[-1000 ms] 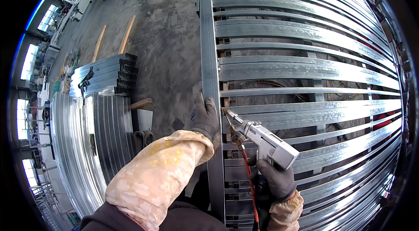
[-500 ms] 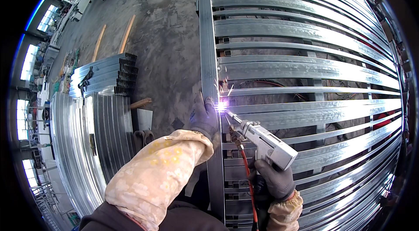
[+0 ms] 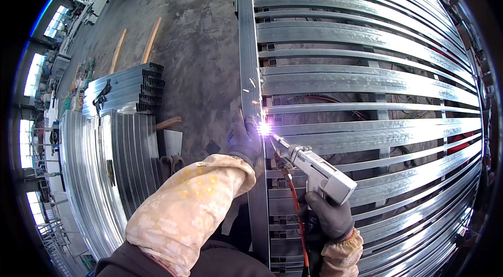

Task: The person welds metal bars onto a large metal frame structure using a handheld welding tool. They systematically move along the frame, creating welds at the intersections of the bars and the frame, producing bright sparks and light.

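Observation:
My right hand [image 3: 331, 215], in a dark grey glove, is closed round the grip of a white and grey handheld welding gun [image 3: 327, 175]. Its nozzle points up and left at a bright violet-white welding spot [image 3: 264, 129], where a crossbar meets the long upright metal rail [image 3: 250, 62]. Sparks fly above the spot. My left hand [image 3: 245, 138], also gloved, grips the rail just left of the glare; part of its fingers is hard to see. A patterned cloth sleeve [image 3: 191, 206] covers that forearm. A red hose [image 3: 297, 209] hangs beneath the gun.
Many parallel metal bars [image 3: 367, 80] fill the right side. On the floor at left lie stacked metal channels [image 3: 123, 88] and long shiny profiles [image 3: 84, 172]. Wooden strips [image 3: 152, 40] rest farther off, and a wood block [image 3: 168, 123] lies closer. Cables run beneath the bars.
The glare and nozzle have shifted very slightly left. Sparks now spray higher, over the rail. Both hands keep their hold.

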